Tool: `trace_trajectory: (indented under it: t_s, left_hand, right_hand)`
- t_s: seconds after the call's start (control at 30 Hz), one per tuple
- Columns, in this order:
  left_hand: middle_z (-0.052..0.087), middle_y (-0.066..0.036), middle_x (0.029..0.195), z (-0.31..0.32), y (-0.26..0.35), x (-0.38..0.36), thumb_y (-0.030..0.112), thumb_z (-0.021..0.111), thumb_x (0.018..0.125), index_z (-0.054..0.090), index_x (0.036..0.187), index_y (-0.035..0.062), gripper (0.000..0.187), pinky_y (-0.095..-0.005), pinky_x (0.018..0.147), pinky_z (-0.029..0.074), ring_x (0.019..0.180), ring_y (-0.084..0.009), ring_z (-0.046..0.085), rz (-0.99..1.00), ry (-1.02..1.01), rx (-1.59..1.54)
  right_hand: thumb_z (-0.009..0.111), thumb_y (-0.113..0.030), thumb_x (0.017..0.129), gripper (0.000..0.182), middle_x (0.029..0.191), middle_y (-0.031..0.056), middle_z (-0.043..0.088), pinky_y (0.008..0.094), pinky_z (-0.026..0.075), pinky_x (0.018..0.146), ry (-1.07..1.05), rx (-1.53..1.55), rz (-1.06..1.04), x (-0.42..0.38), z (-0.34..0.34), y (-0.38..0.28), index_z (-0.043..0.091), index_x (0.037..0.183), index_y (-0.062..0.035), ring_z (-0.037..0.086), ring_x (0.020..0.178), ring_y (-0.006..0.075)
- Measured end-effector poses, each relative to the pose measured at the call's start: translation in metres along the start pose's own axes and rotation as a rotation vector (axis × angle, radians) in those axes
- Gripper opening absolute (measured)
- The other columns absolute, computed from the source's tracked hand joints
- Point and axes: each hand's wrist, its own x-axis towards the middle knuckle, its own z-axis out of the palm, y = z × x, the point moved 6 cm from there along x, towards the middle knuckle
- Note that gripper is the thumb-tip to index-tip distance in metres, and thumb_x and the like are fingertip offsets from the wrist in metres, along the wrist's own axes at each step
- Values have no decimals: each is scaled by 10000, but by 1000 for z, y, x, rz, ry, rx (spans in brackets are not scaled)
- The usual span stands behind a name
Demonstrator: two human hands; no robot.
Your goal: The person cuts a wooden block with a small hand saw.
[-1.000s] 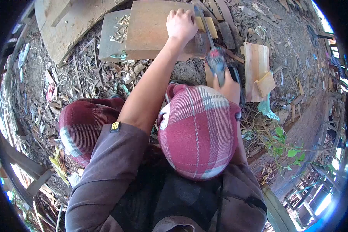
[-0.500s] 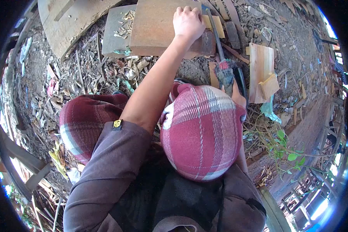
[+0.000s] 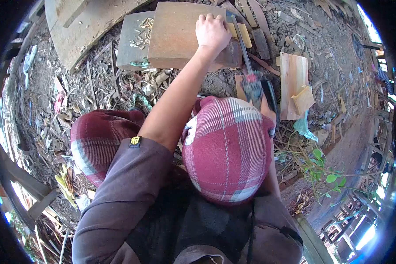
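Observation:
My left hand [image 3: 212, 34] presses down on top of a brown wooden block [image 3: 174, 33], near its right end. Its knuckles are up and its fingers curl against the wood. My right hand [image 3: 266, 110], partly hidden by my right knee, is closed around the rear of a saw [image 3: 253, 90] with a dark, grimy body and a red patch. From that body a long narrow bar [image 3: 242, 44], seen edge-on, runs forward along the block's right end. Just right of the bar lies a yellowish piece of wood [image 3: 242, 36].
A grey slab [image 3: 130, 46] with wood chips lies left of the block. A large curved board [image 3: 86, 26] is at the upper left. Pale planks [image 3: 293, 81] stand at the right, near a leafy plant [image 3: 328, 174]. Scraps litter the ground.
The saw has shifted slightly down and left relative to my knees, with my right hand on it. My left hand stays on the block. The whole view has shifted a little.

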Motion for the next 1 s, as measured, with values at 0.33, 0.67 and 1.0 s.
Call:
trace_trajectory:
  t_s: [0.33,0.67,1.0]
  left_hand:
    - [596,-156,816,-7,3,-2,176,539,788,607,779,49,144,-415,750,442,817,-337,540,45,40,-32]
    - [558,-131,772,-14,6,-11,160,569,748,588,728,67,97,-410,711,422,775,-316,509,105,166,-46]
    - [594,-159,776,-5,3,-1,181,537,793,613,745,49,160,-409,730,449,789,-333,545,71,73,-31]
  right_hand:
    - [589,-265,847,435,833,255,635,417,505,678,204,173,-97,-25,-41,-9,530,1184,5,639,800,392]
    - [587,-242,803,504,805,256,631,436,509,644,210,12,-168,8,10,-5,503,1226,19,641,723,374]
    - [598,-235,783,443,763,214,639,465,517,632,182,-121,-173,53,-9,-54,527,1186,-66,635,702,379]
